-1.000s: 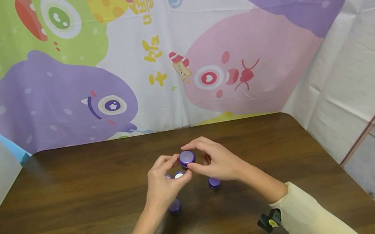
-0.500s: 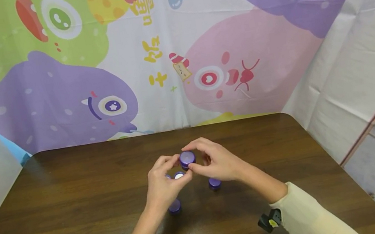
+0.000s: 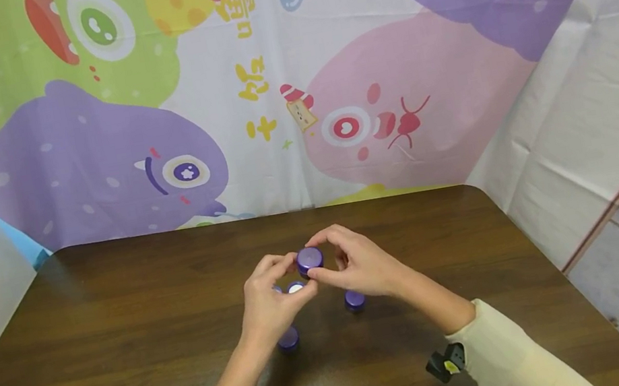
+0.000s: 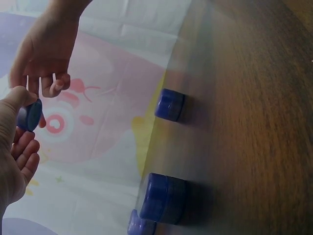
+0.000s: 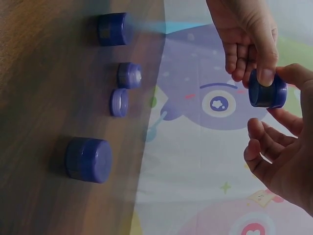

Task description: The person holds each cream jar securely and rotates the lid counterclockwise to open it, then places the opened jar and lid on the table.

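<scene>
A small purple screw-top jar (image 3: pixel 310 260) is held up above the table between both hands, with its lid facing the head camera. My left hand (image 3: pixel 269 301) pinches its body from the left between thumb and fingers. From the right, my right hand (image 3: pixel 358 265) grips the lid's edge with thumb and index finger; its other fingers are loosely bent in the right wrist view. Below on the table stand two closed purple jars (image 5: pixel 89 160) (image 5: pixel 113 29). Between these sit an open jar (image 5: pixel 128 75) with something white at its top and a loose purple ring-like lid (image 5: pixel 119 103).
The dark wooden table (image 3: pixel 128 360) carries the jars near its middle. A cartoon-printed cloth (image 3: pixel 258 181) hangs behind its far edge, and a pale cloth (image 3: pixel 590 105) hangs at the right. A black device (image 3: pixel 445 363) sits at the right sleeve.
Both hands keep the jar in nearly the same place. The right index fingertip and thumb have shifted slightly around the lid's edge.
</scene>
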`<state>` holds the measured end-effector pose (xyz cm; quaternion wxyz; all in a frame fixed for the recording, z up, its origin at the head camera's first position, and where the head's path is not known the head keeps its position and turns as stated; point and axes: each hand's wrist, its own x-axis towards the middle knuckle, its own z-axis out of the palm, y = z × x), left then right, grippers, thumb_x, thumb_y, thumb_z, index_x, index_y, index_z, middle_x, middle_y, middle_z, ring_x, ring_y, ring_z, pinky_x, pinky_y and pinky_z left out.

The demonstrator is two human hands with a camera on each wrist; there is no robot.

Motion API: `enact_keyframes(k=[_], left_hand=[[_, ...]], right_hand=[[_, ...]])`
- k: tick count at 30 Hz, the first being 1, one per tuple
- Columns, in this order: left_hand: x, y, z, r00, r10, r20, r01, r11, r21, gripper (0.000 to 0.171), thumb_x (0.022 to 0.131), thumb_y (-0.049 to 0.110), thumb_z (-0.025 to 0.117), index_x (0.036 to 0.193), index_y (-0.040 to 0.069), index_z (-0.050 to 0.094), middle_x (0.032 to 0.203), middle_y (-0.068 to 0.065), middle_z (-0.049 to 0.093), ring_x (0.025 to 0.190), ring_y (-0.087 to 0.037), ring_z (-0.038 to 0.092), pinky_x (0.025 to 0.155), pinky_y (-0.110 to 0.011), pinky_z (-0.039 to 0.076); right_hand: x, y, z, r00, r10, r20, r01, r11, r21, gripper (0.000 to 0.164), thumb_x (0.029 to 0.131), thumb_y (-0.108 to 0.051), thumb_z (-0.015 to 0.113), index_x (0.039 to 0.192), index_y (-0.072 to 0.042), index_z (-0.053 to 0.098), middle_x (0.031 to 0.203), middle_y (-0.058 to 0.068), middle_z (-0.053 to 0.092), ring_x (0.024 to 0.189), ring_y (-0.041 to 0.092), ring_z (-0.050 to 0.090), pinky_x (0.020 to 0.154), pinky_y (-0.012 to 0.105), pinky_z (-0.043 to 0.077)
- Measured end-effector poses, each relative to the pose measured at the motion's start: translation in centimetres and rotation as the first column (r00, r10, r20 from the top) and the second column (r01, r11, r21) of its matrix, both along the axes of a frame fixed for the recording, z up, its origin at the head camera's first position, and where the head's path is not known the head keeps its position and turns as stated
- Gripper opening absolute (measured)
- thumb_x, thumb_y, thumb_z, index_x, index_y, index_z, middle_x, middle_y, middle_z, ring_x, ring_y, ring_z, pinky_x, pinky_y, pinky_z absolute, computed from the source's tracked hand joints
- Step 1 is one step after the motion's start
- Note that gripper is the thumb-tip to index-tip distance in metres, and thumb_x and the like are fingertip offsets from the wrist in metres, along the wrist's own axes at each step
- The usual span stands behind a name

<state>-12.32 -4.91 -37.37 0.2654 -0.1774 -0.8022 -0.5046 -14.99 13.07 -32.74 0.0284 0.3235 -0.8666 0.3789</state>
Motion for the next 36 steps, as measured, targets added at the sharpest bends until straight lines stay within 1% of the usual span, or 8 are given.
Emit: enact_keyframes(k=[5, 10, 13, 17, 20, 25, 30, 36], left_hand=[[-0.06, 0.1, 0.0, 1.0, -0.01, -0.017, 0.01, 1.0, 0.002, 0.031, 0.067, 0.008, 0.08, 0.097, 0.002, 0.072, 0.086, -0.005, 0.064, 0.08, -0.023, 0.063, 0.063, -0.019, 0.05], [0.06, 0.11, 0.14, 1.0, -0.015, -0.011, 0.015, 1.0, 0.0, 0.034, 0.067, 0.008, 0.08, 0.099, 0.0, 0.071, 0.087, -0.005, 0.065, 0.081, -0.02, 0.063, 0.064, -0.02, 0.051], [0.11, 0.06, 0.18, 1.0, -0.011, 0.003, 0.011, 1.0, 0.0, 0.037, 0.065, 0.007, 0.081, 0.1, 0.0, 0.071, 0.087, -0.005, 0.064, 0.081, -0.016, 0.062, 0.062, -0.019, 0.05], [0.09, 0.01, 0.12, 1.0, -0.008, 0.0, 0.008, 1.0, 0.0, 0.036, 0.065, 0.008, 0.081, 0.099, 0.0, 0.072, 0.086, -0.005, 0.064, 0.08, -0.017, 0.062, 0.06, -0.018, 0.049], [0.12, 0.01, 0.08, 1.0, -0.009, -0.009, 0.009, 1.0, 0.003, 0.034, 0.066, 0.008, 0.081, 0.098, 0.001, 0.072, 0.086, -0.005, 0.064, 0.079, -0.016, 0.062, 0.059, -0.018, 0.048], [0.19, 0.04, 0.03, 1.0, -0.014, -0.019, 0.014, 1.0, 0.014, 0.034, 0.066, 0.008, 0.081, 0.098, 0.001, 0.072, 0.086, -0.005, 0.064, 0.079, -0.018, 0.063, 0.06, -0.018, 0.049], [0.24, 0.04, 0.07, 1.0, -0.011, -0.011, 0.011, 1.0, 0.01, 0.036, 0.066, 0.008, 0.081, 0.099, -0.001, 0.072, 0.086, -0.006, 0.064, 0.08, -0.019, 0.063, 0.061, -0.019, 0.05], [0.2, 0.06, 0.09, 1.0, -0.012, -0.014, 0.012, 1.0, 0.011, 0.036, 0.066, 0.008, 0.081, 0.099, 0.0, 0.072, 0.086, -0.005, 0.065, 0.081, -0.017, 0.063, 0.062, -0.019, 0.05]], right_hand=[[-0.09, 0.13, -0.08, 0.999, 0.053, -0.01, -0.053, 0.998, -0.016, 0.041, 0.084, -0.017, 0.068, 0.122, -0.01, 0.055, 0.108, 0.003, 0.055, 0.059, 0.007, 0.044, 0.052, 0.019, 0.041], [0.03, 0.18, 0.03, 0.999, 0.042, 0.004, -0.041, 0.999, -0.014, 0.049, 0.084, -0.02, 0.069, 0.129, -0.012, 0.051, 0.107, 0.003, 0.054, 0.058, 0.007, 0.044, 0.051, 0.019, 0.04], [0.05, 0.11, 0.09, 1.0, 0.008, 0.004, -0.008, 1.0, -0.012, 0.052, 0.081, -0.026, 0.073, 0.126, -0.011, 0.052, 0.098, 0.002, 0.054, 0.056, 0.006, 0.043, 0.049, 0.019, 0.039], [0.01, 0.05, 0.05, 1.0, -0.022, -0.005, 0.022, 0.999, -0.025, 0.047, 0.077, -0.027, 0.076, 0.116, -0.011, 0.054, 0.087, 0.001, 0.051, 0.055, 0.006, 0.042, 0.048, 0.019, 0.037], [-0.05, 0.08, -0.02, 1.0, -0.01, -0.015, 0.01, 1.0, -0.029, 0.042, 0.079, -0.024, 0.075, 0.114, -0.011, 0.055, 0.092, 0.001, 0.053, 0.056, 0.006, 0.043, 0.049, 0.019, 0.038], [-0.09, 0.17, -0.18, 0.999, 0.037, -0.028, -0.038, 0.999, -0.025, 0.041, 0.083, -0.019, 0.07, 0.12, -0.009, 0.056, 0.104, 0.003, 0.055, 0.058, 0.006, 0.044, 0.051, 0.019, 0.041], [0.15, 0.2, -0.06, 1.0, 0.006, -0.015, -0.006, 1.0, -0.025, 0.047, 0.082, -0.023, 0.072, 0.124, -0.011, 0.054, 0.102, 0.002, 0.054, 0.058, 0.007, 0.044, 0.051, 0.019, 0.04], [-0.02, 0.26, -0.15, 0.999, -0.011, -0.047, 0.009, 0.999, -0.041, 0.041, 0.079, -0.023, 0.075, 0.113, -0.011, 0.056, 0.096, 0.002, 0.055, 0.056, 0.006, 0.042, 0.049, 0.019, 0.039]])
